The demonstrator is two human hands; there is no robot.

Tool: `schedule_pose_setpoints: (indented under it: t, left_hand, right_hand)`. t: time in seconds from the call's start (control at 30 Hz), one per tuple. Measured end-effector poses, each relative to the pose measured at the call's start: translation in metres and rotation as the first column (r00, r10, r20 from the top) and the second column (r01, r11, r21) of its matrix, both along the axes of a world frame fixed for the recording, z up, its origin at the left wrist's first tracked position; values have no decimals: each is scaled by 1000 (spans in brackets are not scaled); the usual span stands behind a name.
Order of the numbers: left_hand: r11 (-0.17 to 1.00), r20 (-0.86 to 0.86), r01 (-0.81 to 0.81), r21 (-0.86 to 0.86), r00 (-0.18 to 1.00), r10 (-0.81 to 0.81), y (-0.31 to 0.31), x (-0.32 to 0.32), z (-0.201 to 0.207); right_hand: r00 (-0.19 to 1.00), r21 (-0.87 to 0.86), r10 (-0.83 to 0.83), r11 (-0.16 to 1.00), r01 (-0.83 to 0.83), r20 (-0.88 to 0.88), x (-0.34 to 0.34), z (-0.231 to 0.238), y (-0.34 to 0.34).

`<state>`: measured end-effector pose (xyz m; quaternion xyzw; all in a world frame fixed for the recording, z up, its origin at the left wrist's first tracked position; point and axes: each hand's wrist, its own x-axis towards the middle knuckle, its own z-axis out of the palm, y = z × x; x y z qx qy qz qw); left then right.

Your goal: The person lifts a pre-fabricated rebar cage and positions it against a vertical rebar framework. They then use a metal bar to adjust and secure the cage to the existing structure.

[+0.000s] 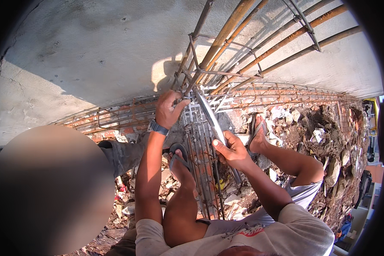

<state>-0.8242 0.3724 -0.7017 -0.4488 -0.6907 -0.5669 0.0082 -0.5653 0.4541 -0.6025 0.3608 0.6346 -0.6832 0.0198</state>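
My right hand (233,151) is closed round a long silvery metal tool (211,114), its shaft slanting up and left. The tool's upper end meets the joint of the steel bars, and its exact kind is unclear. At the left of that joint, my left hand (168,110), with a dark watch (158,127) on the wrist, has thumb and fingers bent together. What they pinch is too small to make out. Upright rusty rebars (219,36) rise from the joint, tied with square stirrups (239,73). A flat rebar cage (198,145) runs from it toward me between my sandalled feet.
Rebar cages (277,94) stretch left and right along the foot of a grey plastered wall (89,47). Broken bricks and stones (328,170) cover the ground. On the left, a dark-clothed limb (123,157) of another person reaches in beside a blurred round patch.
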Motion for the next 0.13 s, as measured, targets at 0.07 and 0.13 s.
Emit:
schedule_pose_setpoints:
  t: [0.07, 0.13]
  left_hand:
    - [1000, -9, 4, 3, 1000, -4, 0, 0, 1]
    - [1000, 47, 6, -17, 999, -5, -3, 1, -1]
  right_hand:
    - [1000, -29, -16, 999, 17, 23, -1, -1, 3]
    - [999, -44, -23, 999, 25, 37, -3, -3, 2]
